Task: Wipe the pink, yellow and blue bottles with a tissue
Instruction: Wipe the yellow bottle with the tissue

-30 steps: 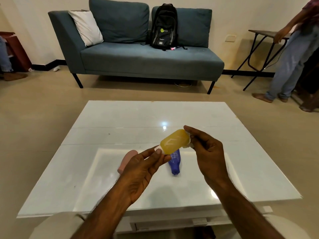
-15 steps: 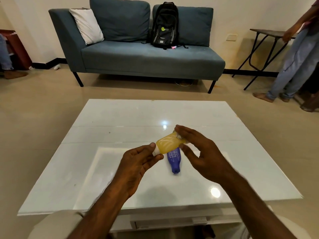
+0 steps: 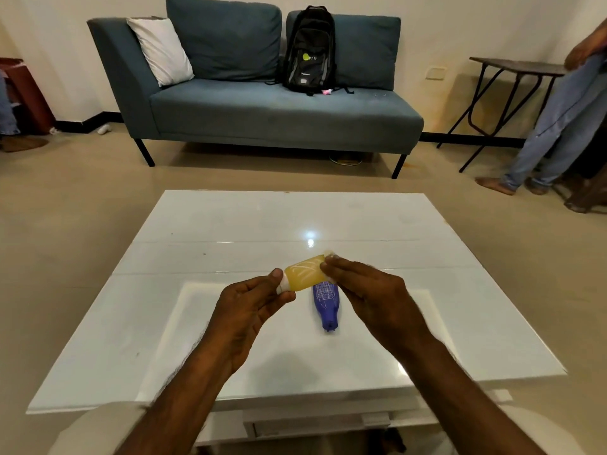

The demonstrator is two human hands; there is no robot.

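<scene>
left hand [image 3: 244,310]: fingers pinched shut on the white cap end of the yellow bottle [image 3: 303,271], held above the surface [image 3: 460,323] | blue bottle [image 3: 326,302]: lies flat beneath | right hand [image 3: 371,293]: fingers closed over the tissue [image 3: 329,255], now slid up to the bottle's far end | pink bottle: hidden now | judgement: yellow wipe mid-stroke, blue still to do

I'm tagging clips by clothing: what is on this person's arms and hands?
Nothing that shows. Both forearms are bare up to the frame's lower edge, with no sleeves in view, and the left hand and right hand have no gloves, rings, watch or bands that I can see.
</scene>
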